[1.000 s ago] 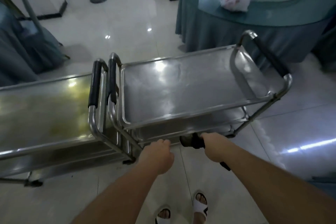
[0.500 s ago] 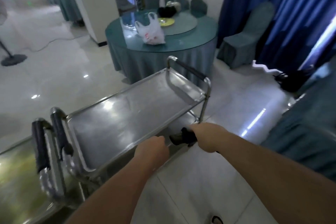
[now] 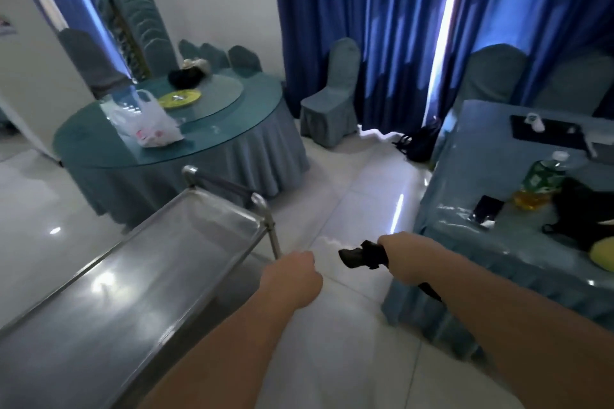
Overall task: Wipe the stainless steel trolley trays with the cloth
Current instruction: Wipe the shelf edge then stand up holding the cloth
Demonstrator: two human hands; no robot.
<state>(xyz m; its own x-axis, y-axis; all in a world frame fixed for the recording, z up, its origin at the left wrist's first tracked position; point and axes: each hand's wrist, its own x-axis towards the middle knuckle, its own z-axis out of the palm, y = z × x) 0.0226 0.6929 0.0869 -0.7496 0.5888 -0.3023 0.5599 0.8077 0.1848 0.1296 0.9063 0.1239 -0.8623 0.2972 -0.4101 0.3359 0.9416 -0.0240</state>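
Note:
A stainless steel trolley fills the lower left, its top tray (image 3: 139, 279) bare and shiny, with a handle bar (image 3: 226, 186) at its far end. My left hand (image 3: 292, 279) is a closed fist just off the tray's near right edge, with nothing visible in it. My right hand (image 3: 408, 256) hovers over the floor to the right of the trolley and grips a dark cloth (image 3: 358, 256), which sticks out of the fist to the left. A dark strip hangs below that wrist.
A round table (image 3: 232, 149) with a teal cover stands behind the trolley, carrying a white plastic bag (image 3: 149, 124) and a yellow plate. A second covered table (image 3: 498, 242) with a bottle (image 3: 541, 183) and phone is close on the right. Covered chairs and blue curtains line the back.
The view has swung right and up; the second trolley has left the frame. Both hands have come away from the trolley's lower edge and moved right, the right hand still gripping the cloth.

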